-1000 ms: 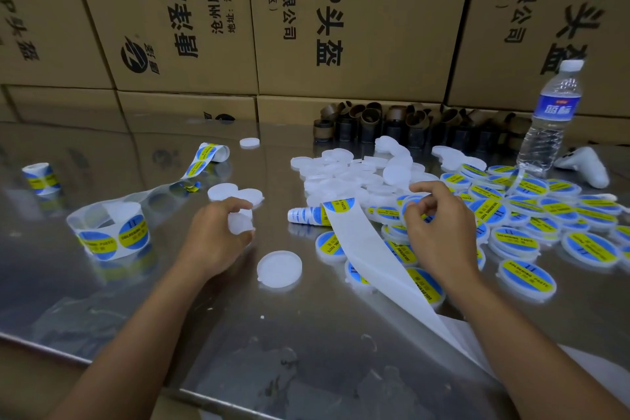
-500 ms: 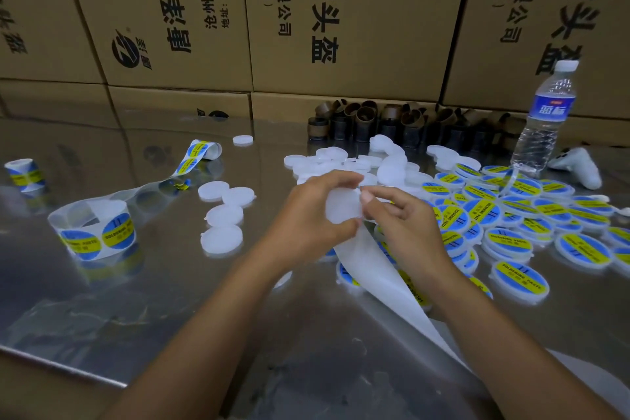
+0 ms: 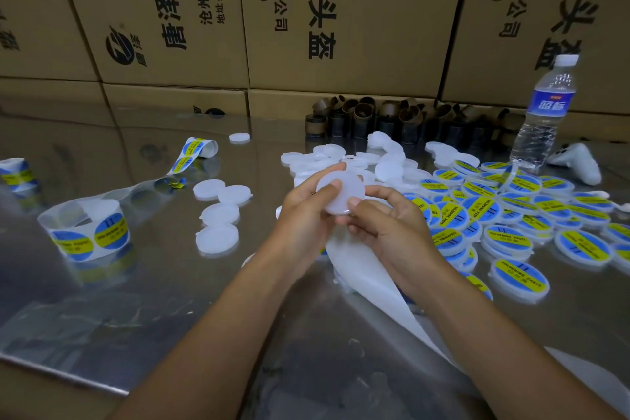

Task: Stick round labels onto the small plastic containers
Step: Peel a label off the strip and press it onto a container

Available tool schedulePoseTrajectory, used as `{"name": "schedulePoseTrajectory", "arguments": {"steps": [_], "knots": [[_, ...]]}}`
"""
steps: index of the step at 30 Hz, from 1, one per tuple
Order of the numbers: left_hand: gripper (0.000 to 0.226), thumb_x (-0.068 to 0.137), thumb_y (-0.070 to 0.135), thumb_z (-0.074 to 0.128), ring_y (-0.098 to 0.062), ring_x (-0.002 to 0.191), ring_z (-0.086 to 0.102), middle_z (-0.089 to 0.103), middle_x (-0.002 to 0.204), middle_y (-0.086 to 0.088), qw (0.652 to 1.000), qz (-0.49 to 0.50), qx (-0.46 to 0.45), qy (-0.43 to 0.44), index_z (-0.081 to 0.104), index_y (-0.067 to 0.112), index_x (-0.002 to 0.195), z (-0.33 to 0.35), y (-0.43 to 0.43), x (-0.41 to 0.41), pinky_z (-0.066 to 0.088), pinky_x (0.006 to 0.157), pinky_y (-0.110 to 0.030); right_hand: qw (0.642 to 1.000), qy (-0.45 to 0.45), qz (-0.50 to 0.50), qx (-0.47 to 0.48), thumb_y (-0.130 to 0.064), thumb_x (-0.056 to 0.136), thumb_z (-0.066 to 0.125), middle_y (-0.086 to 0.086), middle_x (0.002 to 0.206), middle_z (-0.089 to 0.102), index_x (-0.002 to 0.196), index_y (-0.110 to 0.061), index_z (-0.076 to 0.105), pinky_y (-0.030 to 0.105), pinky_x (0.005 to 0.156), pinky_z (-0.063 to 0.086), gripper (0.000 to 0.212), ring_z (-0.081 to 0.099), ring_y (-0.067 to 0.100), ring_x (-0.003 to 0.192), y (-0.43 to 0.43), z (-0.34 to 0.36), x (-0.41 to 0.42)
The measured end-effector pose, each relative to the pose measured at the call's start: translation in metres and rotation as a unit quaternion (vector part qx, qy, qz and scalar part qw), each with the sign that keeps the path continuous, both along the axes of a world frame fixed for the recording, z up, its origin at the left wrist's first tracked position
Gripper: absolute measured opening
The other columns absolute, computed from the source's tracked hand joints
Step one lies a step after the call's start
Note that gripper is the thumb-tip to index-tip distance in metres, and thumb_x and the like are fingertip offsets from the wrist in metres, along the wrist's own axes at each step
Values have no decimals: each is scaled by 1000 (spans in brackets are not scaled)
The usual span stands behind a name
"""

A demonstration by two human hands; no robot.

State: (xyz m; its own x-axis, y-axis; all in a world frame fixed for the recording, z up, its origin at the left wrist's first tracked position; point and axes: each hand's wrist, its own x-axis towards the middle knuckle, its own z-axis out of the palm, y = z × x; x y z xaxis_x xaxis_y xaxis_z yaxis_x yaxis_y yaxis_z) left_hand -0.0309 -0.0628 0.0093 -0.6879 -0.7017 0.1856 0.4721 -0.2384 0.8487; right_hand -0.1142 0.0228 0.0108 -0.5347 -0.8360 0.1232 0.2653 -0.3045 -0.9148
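Both hands hold one small round white plastic container (image 3: pixel 342 189) above the table's middle. My left hand (image 3: pixel 306 215) grips its left edge with the thumb on its face. My right hand (image 3: pixel 388 218) pinches its lower right edge. A white strip of label backing (image 3: pixel 368 280) trails from under the hands toward me. Unlabelled white containers (image 3: pixel 218 211) lie to the left and in a heap (image 3: pixel 344 160) behind the hands. Several containers with blue-and-yellow labels (image 3: pixel 511 218) are spread to the right. A label roll (image 3: pixel 85 232) stands at the left.
Cardboard boxes (image 3: pixel 341 17) wall off the back. Brown roll cores (image 3: pixel 381 119) stand before them. A water bottle (image 3: pixel 545 112) and a white controller (image 3: pixel 579 164) sit at the back right. A second label roll (image 3: pixel 15 174) is at the far left. The steel table's front edge (image 3: pixel 68 375) runs lower left.
My left hand carried a white container from the left to the middle. My right hand left the label strip and met it; both now hold the container, slightly higher.
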Motion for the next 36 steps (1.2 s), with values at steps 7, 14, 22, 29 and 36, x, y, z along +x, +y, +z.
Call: {"name": "schedulePoseTrajectory", "arguments": {"steps": [7, 14, 22, 29, 36], "knots": [[23, 98, 5, 39, -20, 94, 70, 73, 99, -9, 996, -48, 44, 60, 56, 8, 113, -1, -3, 1, 58, 71, -30, 997, 69, -13, 31, -4, 84, 65, 11, 71, 72, 85, -6, 51, 18, 62, 54, 14, 70, 15, 66, -2, -4, 1], [27, 98, -1, 36, -24, 90, 71, 71, 99, -6, 995, 23, 71, 70, 59, 11, 106, -5, -14, 7, 57, 82, -36, 914, 337, -212, 82, -14, 84, 68, -7, 77, 64, 85, -14, 62, 7, 61, 41, 6, 58, 8, 71, -3, -16, -9], [19, 95, 2, 45, -26, 85, 71, 72, 92, -8, 992, 65, 103, 39, 62, 11, 100, -11, -18, 6, 57, 79, -37, 795, 548, -178, 188, -31, 91, 55, -4, 92, 65, 126, -24, 52, 36, 89, 41, 36, 48, 19, 106, -8, -28, -14], [18, 95, 5, 48, -23, 83, 71, 72, 88, -4, 993, 82, 86, 1, 64, 13, 98, -13, -18, 6, 58, 69, -30, 869, 443, -160, 151, -13, 80, 69, -7, 66, 66, 107, -26, 61, 11, 67, 41, 31, 57, 4, 77, -11, -23, -10], [15, 94, 3, 50, -24, 78, 69, 68, 90, -8, 985, 146, 87, -24, 62, 12, 92, -14, -21, 6, 54, 68, -33, 949, 253, -178, 58, 1, 86, 57, -3, 63, 54, 98, -23, 62, 8, 49, 38, 27, 48, -2, 51, -6, -8, -17]]}}
